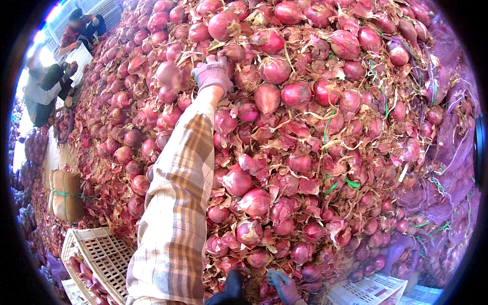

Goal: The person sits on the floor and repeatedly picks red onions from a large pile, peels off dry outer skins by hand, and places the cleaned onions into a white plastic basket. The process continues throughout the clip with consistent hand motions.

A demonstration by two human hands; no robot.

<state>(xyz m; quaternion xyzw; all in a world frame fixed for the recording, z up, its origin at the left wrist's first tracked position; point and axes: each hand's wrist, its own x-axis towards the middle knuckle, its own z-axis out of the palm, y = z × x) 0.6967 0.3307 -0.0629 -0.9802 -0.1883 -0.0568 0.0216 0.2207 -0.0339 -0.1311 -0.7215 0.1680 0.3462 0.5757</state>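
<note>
My left hand [212, 76], in a pinkish glove below a plaid sleeve, reaches far up over the large heap of red onions [254, 202]. Its fingers are spread among the onions, and I see nothing held in them. A blurred onion [168, 75] shows just left of this hand. Low in the view, my right hand [285, 288] hangs near the bottom edge of the heap, its grey-tipped glove holding nothing that shows. Its fingers look loosely extended. Dry skins and bits of green string [352, 183] lie over the onions.
A pale slatted crate [104, 251] with onions stands at lower left, near a brown bundle [66, 197] tied with green string. Another white crate [363, 291] sits at lower right. Purple mesh netting [452, 152] lines the right side. Two people [43, 94] work at upper left.
</note>
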